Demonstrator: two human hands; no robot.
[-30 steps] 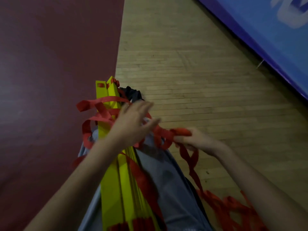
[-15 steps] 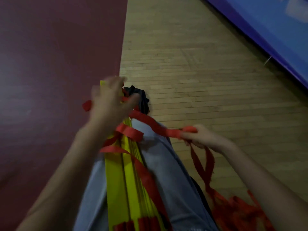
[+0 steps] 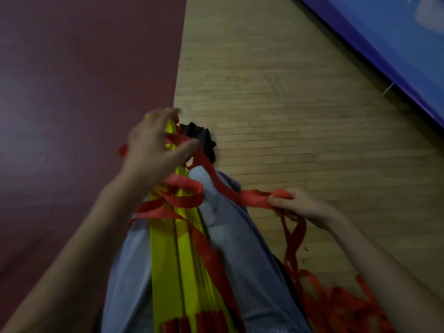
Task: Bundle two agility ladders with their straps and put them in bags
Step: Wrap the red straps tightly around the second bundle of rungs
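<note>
A stack of yellow ladder rungs (image 3: 173, 255) lies lengthwise along my leg in grey-blue trousers (image 3: 242, 260). Red strap (image 3: 228, 188) loops over the stack and runs from its far end to my right hand (image 3: 298, 205), which pinches a folded bunch of it. My left hand (image 3: 153, 145), blurred, has its fingers spread over the far end of the rungs, thumb against the strap. More red strap hangs from my right hand into a loose pile (image 3: 341, 306) on the floor.
A dark crumpled object (image 3: 200, 138) sits just beyond the rungs' far end. A maroon mat (image 3: 84, 80) covers the left side, wooden floor (image 3: 288, 104) the middle, and a blue padded panel (image 3: 396, 39) borders the upper right.
My left hand moved from the middle of the stack up to its far end. The strap now stretches more tightly to my right hand, which shifted slightly right.
</note>
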